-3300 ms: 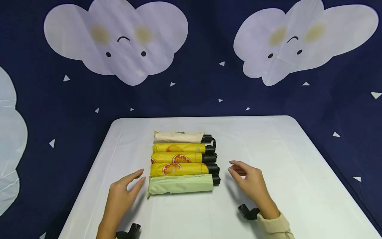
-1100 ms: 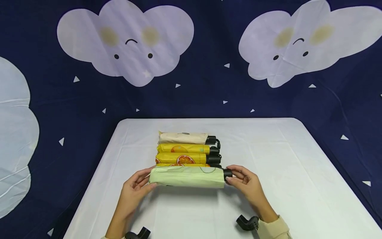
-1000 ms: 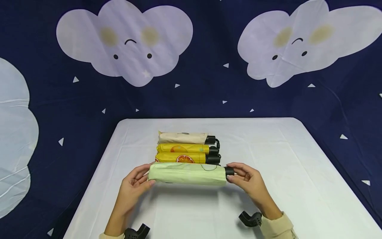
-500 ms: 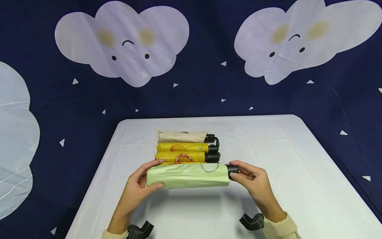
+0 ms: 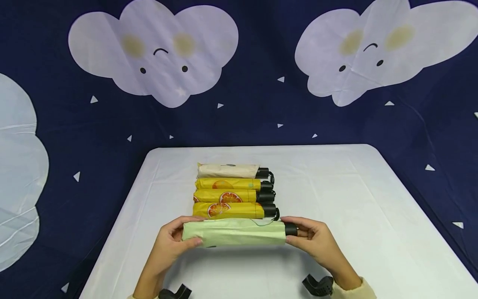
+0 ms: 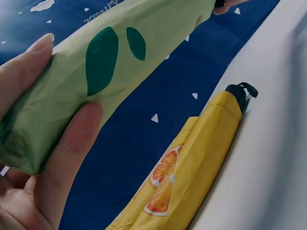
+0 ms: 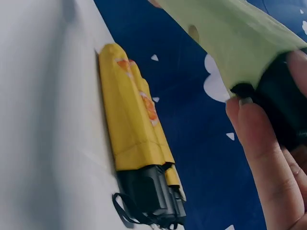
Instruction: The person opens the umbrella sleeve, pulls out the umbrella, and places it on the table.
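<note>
A folded light-green umbrella [image 5: 235, 232] is held level above the table, its shadow falling below it. My left hand [image 5: 168, 245] grips its closed left end between thumb and fingers. At the other end, my right hand [image 5: 317, 241] holds the black handle [image 5: 291, 229]. Dark green leaf prints show on the green umbrella [image 6: 129, 52] in the left wrist view. Just behind it lies a yellow umbrella [image 5: 239, 210] with orange-slice prints and a black handle, which neither hand touches.
Two more yellow umbrellas [image 5: 244, 195] and a cream umbrella [image 5: 228, 170] lie in a row farther back, handles to the right. The white table [image 5: 336, 187] ends at a dark blue cloth [image 5: 254, 116] with clouds.
Both hands reached in, took the green umbrella by its ends and lifted it. Over the last half second it came back toward me, uncovering the nearest yellow umbrella.
</note>
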